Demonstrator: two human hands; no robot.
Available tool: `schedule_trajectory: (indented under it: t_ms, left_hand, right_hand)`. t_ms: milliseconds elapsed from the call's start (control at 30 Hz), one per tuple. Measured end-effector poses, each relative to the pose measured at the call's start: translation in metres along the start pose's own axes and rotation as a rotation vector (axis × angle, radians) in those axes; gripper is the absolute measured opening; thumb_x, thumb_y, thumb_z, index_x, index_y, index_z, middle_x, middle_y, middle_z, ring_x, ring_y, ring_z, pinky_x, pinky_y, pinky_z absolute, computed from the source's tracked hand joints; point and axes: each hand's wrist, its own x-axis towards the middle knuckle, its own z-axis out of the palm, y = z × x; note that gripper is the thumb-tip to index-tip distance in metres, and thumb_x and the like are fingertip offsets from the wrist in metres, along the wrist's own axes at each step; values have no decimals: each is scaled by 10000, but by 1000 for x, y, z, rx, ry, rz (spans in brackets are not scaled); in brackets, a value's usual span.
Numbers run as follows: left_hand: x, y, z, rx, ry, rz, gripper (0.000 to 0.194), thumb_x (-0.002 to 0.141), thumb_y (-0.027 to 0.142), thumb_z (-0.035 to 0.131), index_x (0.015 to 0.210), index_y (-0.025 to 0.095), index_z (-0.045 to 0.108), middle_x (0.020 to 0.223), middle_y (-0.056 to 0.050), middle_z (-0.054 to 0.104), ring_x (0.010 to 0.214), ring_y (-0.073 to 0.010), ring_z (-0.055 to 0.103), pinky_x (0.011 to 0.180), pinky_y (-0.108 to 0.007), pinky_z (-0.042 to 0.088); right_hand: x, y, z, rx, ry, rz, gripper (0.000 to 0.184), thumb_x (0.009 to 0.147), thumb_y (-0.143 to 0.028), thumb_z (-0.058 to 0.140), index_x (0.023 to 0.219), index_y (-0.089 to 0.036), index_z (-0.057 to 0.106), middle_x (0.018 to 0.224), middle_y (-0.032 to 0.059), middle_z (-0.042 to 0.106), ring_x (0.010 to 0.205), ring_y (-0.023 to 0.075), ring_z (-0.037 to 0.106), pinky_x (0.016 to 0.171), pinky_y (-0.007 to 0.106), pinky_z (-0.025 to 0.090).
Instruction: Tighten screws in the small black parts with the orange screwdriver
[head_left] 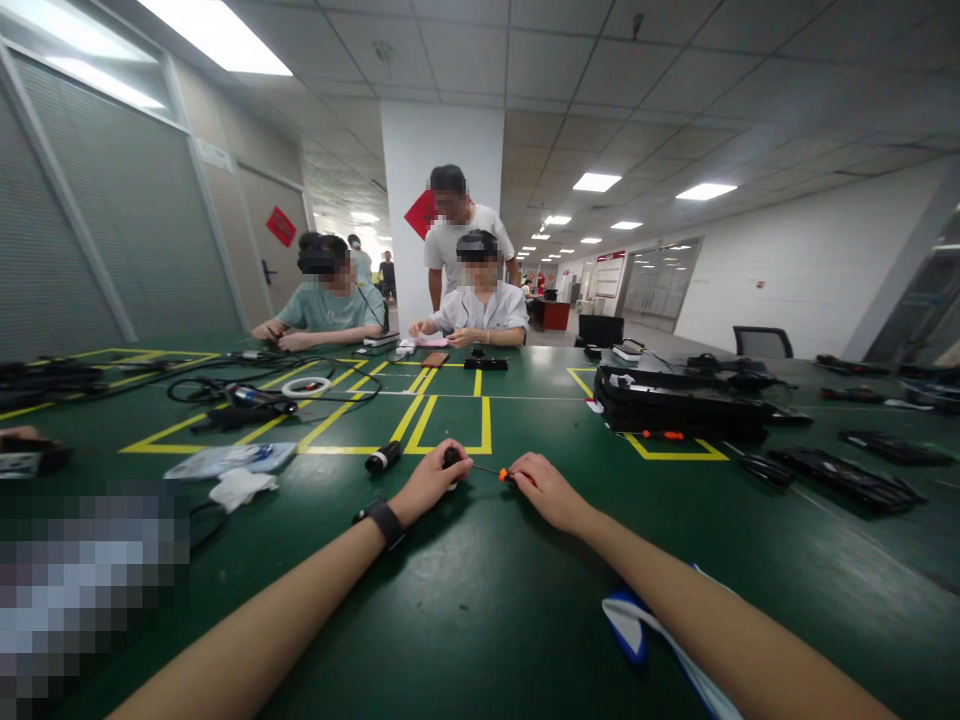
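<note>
Pinching an orange-and-black screwdriver (505,475) w/ R hand (541,486) fingers, w/ long axis roughly sideways btwn hands over tabletop (465,610), pointed left at small black part (451,457) gripped in L hand (429,480) fingers. Can't tell re: tip contact tho.

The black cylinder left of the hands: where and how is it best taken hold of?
Grip the black cylinder around its middle, probably from above, closing across its length: it is round and lies on its side, the left hand nearby.
</note>
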Motion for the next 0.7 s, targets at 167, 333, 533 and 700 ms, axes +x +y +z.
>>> schedule_trajectory:
  t_ms: [167,333,533,700]
  left_hand:
    - [1,-1,0,6,9,2,257,736,419,518,826,179,499,650,28,546,594,-107,501,552,-214,375]
    - [-1,2,0,8,-4,26,245,743,408,510,830,179,503,668,22,551,606,-108,499,562,-215,377]
    - [-2,4,0,-5,10,-1,251,736,412,518,833,182,499,670,22,553,613,-112,503,565,-216,383]
    - [-2,3,0,-14,36,-22,280,722,428,534,843,179,495,669,20,550,617,-115,507,561,-217,387]
  right_hand:
    - [-3,-2,-2,60,33,18,136,755,-205,557,883,-171,529,886,31,551,827,149,491,761,282,392]
    - [-1,1,2,38,44,86,152,804,-264,500,922,-181,547,905,34,555,857,150,491,779,288,381]
    - [2,5,2,-8,23,85,232,853,-255,408,732,-160,582,824,40,553,823,143,486,782,287,367]
    - [-3,1,-1,66,25,88,140,763,-257,549,869,-166,535,854,20,551,787,139,488,723,269,386]
